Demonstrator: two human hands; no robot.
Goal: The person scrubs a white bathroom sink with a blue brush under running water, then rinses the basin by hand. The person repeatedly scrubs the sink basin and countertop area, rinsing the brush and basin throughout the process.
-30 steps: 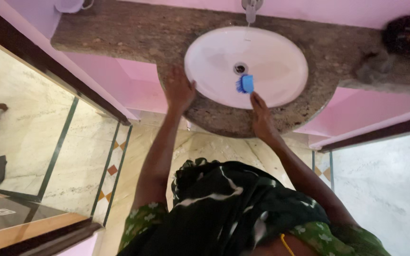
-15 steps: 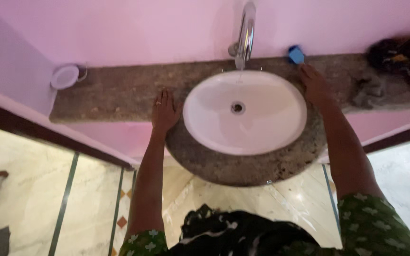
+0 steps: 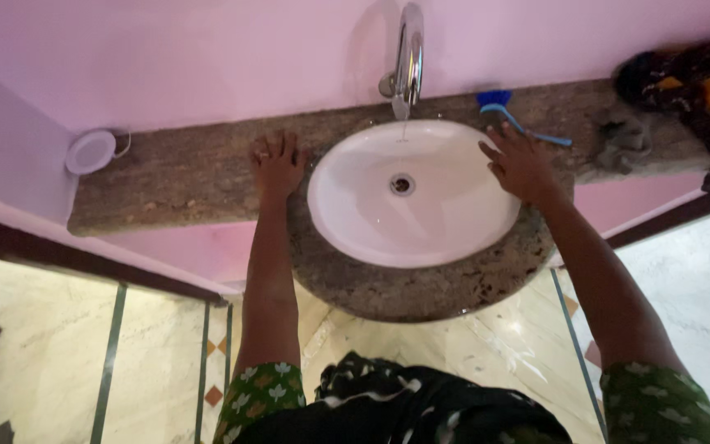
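A white oval sink [image 3: 454, 238] is set in a speckled stone counter [image 3: 182, 177]. My left hand [image 3: 277, 163] lies flat on the counter just left of the basin, fingers spread, a ring on one finger. Above the basin's right rim hovers my right hand [image 3: 518, 163], fingers apart and holding nothing. A blue brush [image 3: 513, 115] with a long handle lies on the counter just beyond that hand, apart from it. A chrome tap [image 3: 407, 57] stands behind the basin, and a thin stream of water falls from it.
A small white round dish [image 3: 89, 151] sits at the counter's far left against the pink wall. Dark cloth with a yellow patch [image 3: 692, 82] is piled on the counter's right end. Marble floor with dark strips lies below on both sides.
My right hand carried the blue brush from the basin to the counter behind the sink, set it down, let go and drew back. My left hand stayed on the counter.
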